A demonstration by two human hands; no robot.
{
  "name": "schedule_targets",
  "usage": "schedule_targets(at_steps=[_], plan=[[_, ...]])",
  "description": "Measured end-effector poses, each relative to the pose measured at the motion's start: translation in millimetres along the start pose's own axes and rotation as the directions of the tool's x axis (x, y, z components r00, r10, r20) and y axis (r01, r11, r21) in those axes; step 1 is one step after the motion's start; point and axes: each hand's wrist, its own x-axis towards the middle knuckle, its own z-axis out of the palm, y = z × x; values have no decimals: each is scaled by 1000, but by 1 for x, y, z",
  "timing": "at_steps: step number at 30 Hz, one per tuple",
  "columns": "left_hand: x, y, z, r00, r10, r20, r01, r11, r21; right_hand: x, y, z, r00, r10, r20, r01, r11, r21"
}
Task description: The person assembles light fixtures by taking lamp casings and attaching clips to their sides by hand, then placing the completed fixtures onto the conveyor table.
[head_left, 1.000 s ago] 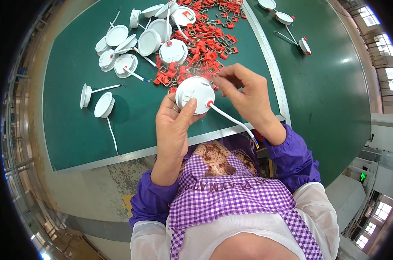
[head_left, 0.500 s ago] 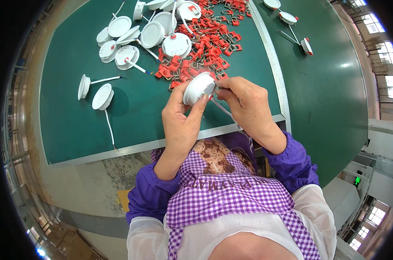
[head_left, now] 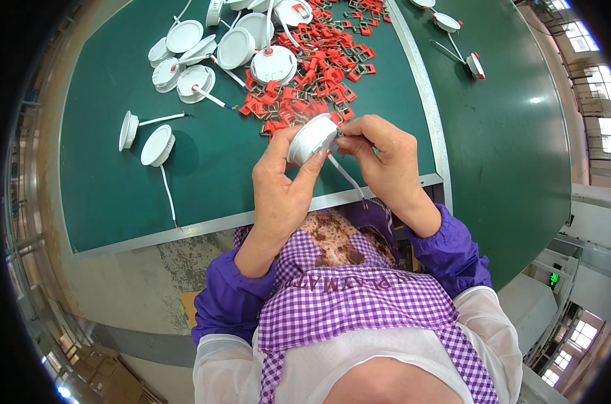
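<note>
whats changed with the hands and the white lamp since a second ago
The white lamp has been turned on edge: its flat back faced up, now its rim and side show. Its cable has swung left. No new grasp or release is visible. The left hand still holds the lamp, the right hand stays at its edge, and the red clips remain piled beyond.

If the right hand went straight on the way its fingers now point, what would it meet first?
Most likely the right hand would meet the white round lamp held in the left hand; they may already touch, since depth is unclear here.
</note>
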Motion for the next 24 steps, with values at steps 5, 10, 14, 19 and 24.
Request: schedule_targets(at_steps=[5,10,14,19,24], plan=[[-7,-7,3,1000,4,12,-4,999,35,-8,-6,0,999,38,18,-37,998,-43],[-11,-11,7,997,-37,63,36,999,14,-12,8,-6,932,318,174,-362,844,396],[-12,-13,7,986,-132,104,151,967,-207,-11,13,-13,993,-8,116,-6,992,124],[-1,2,6,946,-208,250,210,977,16,-7,7,-22,969,-11,249,-23,991,135],[-7,5,12,961,-161,226,155,987,46,-8,-4,-32,912,268,312,-359,888,287]])
